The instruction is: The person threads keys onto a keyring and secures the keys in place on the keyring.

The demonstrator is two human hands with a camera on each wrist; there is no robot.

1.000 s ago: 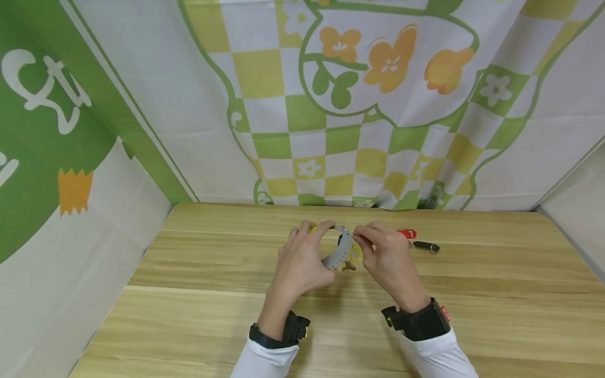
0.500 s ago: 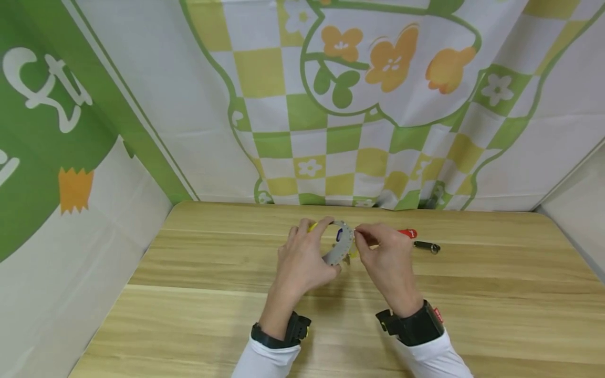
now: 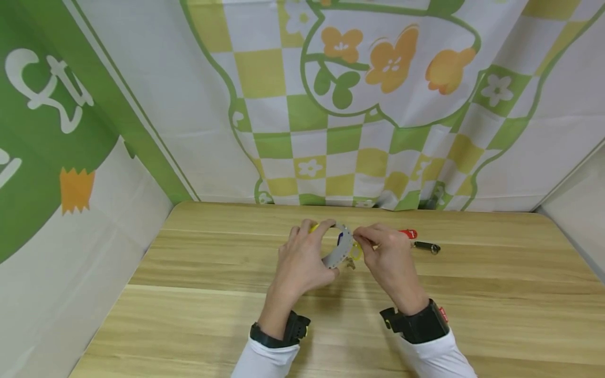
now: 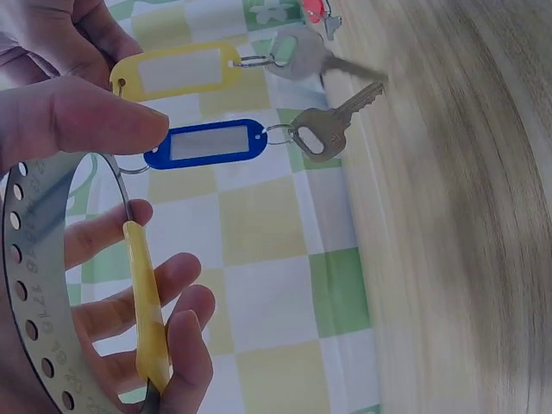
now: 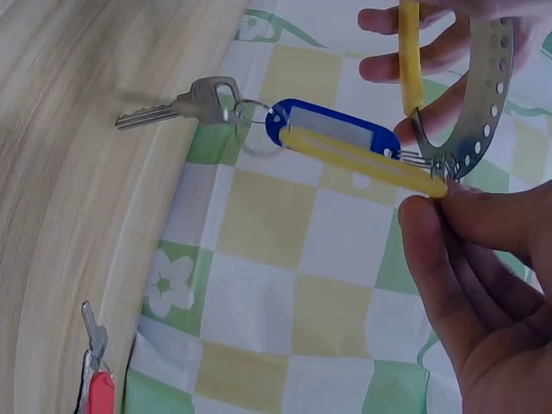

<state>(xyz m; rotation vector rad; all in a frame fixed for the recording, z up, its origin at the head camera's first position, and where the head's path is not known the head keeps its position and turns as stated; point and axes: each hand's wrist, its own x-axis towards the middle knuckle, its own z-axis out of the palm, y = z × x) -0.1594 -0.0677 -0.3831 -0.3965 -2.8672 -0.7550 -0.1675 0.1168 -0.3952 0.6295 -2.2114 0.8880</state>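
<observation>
My left hand point(image 3: 302, 257) grips a curved metal key ring holder point(image 4: 43, 285) with numbered holes along its band, fingers wrapped at its yellow handle point(image 4: 144, 302). A blue key tag point(image 4: 211, 142) with a key point(image 4: 321, 134) hangs from the band. Close beside the band, my right hand point(image 3: 389, 257) pinches the end of a yellow key tag point(image 5: 345, 155) between thumb and fingertip. A second key point(image 4: 297, 52) dangles from the yellow tag. Small wire rings point(image 5: 435, 164) cluster at the band's edge, partly hidden by the fingertips.
On the wooden table point(image 3: 198, 315), just beyond my right hand, lies a red key tag point(image 3: 410, 233) with keys point(image 5: 95, 332). Near it is a black fob point(image 3: 425, 247) with a ring. A checked curtain point(image 3: 340, 152) hangs behind the table's far edge.
My right wrist tilts left, then back right, its fingertips staying by the band. The yellow tag and the hanging key swing. My left hand and the holder shift only slightly.
</observation>
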